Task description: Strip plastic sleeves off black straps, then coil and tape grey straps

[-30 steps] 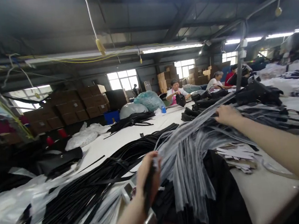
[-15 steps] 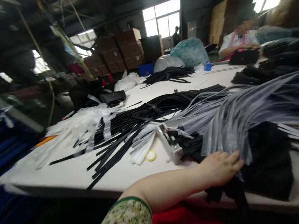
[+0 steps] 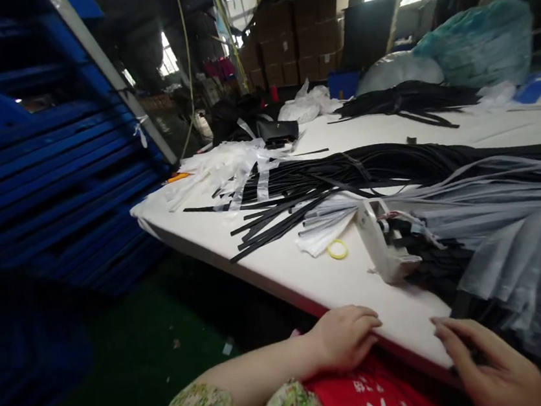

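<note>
My left hand [image 3: 347, 337] rests by the table's front edge, its fingers loosely bent and nothing visible in them. Over the edge further right is my right hand [image 3: 496, 360], with thumb and forefinger tips close together; a dark patch shows between them, and I cannot make out whether it is an object. Beyond the hands stands a white tray-like holder [image 3: 378, 246] with short black pieces [image 3: 434, 266] beside it. A yellow ring [image 3: 337, 249], perhaps a tape roll, lies to its left. Translucent grey strips [image 3: 516, 260] spread near my right hand.
Long black strips [image 3: 392, 156] lie across the white table [image 3: 299, 284]. Clear plastic scraps [image 3: 231, 162] and a black purse-like item [image 3: 279, 130] are at the far left. Blue stacked pallets [image 3: 53, 182] stand left of the table. A teal plastic bag [image 3: 481, 42] bulges at the back.
The view has swung left. My left hand has come off the grey strips and black cloth to the table edge. My right hand has moved further into view.
</note>
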{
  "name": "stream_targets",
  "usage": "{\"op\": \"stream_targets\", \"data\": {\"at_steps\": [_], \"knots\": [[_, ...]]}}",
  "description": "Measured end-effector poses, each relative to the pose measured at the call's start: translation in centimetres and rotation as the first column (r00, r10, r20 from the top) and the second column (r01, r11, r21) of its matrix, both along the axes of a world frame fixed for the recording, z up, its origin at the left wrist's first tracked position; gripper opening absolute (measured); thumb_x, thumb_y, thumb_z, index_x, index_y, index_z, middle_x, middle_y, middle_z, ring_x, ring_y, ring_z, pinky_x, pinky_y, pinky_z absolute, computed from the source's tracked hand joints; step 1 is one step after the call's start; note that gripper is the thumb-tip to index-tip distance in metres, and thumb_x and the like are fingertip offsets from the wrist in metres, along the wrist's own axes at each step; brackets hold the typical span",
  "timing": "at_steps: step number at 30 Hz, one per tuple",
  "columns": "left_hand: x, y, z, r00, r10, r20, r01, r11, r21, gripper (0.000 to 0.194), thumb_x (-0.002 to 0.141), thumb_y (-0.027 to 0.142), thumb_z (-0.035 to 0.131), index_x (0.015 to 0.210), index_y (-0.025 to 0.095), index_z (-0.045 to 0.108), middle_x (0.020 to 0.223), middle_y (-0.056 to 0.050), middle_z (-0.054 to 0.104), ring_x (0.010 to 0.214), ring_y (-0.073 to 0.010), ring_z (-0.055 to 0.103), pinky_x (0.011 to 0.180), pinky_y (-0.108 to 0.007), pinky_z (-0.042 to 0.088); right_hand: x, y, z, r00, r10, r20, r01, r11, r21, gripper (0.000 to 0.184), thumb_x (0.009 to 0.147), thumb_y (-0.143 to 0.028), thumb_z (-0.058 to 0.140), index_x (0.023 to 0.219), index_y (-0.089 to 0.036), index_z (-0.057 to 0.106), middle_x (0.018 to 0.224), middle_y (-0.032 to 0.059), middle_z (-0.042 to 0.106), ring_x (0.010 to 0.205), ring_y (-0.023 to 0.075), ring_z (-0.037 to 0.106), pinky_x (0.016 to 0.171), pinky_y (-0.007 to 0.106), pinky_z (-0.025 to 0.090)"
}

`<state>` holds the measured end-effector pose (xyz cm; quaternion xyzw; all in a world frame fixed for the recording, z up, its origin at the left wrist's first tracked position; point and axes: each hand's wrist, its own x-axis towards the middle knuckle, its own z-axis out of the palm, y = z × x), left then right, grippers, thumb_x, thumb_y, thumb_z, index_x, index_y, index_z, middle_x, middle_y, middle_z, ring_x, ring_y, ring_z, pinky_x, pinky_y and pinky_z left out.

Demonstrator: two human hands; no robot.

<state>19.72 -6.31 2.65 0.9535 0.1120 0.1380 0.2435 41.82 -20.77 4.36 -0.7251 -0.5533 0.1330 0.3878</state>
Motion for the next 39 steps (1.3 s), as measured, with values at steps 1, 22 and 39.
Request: {"op": "stream_targets", "data": {"at_steps": [1, 22, 39], "knots": [[-1.7, 0.1, -0.3, 0.997, 0.078, 0.016, -0.077, 0.996, -0.051, 0.030, 0.092, 0.025, 0.048, 0.119, 0.013, 0.057, 0.121, -0.010, 0.065, 0.109, -0.0185, 0.061, 0.096, -0.029, 0.050, -2.4, 2.4, 0.2, 0.999, 0.044, 0.028, -0.045, 0.999, 0.026, 0.016, 0.091, -0.032, 0.054, 0.099, -0.025, 0.065, 0.096, 0.0084, 0.071, 0.084, 0.0248, 0.065, 0.076, 0.035, 0.047], [-21.4, -0.6, -8.0, 0.756, 0.654, 0.026, -0.584, 0.692, -0.425, 0.023, 0.094, 0.019, 0.043, 0.097, 0.024, 0.066, 0.096, -0.004, 0.071, 0.087, -0.0193, 0.067, 0.081, -0.032, 0.055, -7.5, 20.4, -3.8, 0.568, 0.117, 0.815, 0.044, 0.984, -0.172, 0.033, 0.091, -0.035, 0.051, 0.111, -0.020, 0.072, 0.139, 0.0158, 0.047, 0.129, 0.0326, 0.041, 0.105, 0.046, 0.038], [-20.6, -2.7, -7.3, 0.758, 0.652, -0.007, -0.596, 0.688, -0.415, 0.020, 0.092, 0.015, 0.045, 0.090, 0.022, 0.064, 0.088, -0.003, 0.069, 0.083, -0.0174, 0.065, 0.077, -0.028, 0.052, -13.2, 26.5, -2.6, 0.636, 0.312, 0.706, -0.088, 0.938, -0.335, 0.029, 0.095, -0.023, 0.042, 0.109, -0.018, 0.068, 0.098, 0.0108, 0.065, 0.087, 0.0224, 0.059, 0.069, 0.030, 0.038]]}}
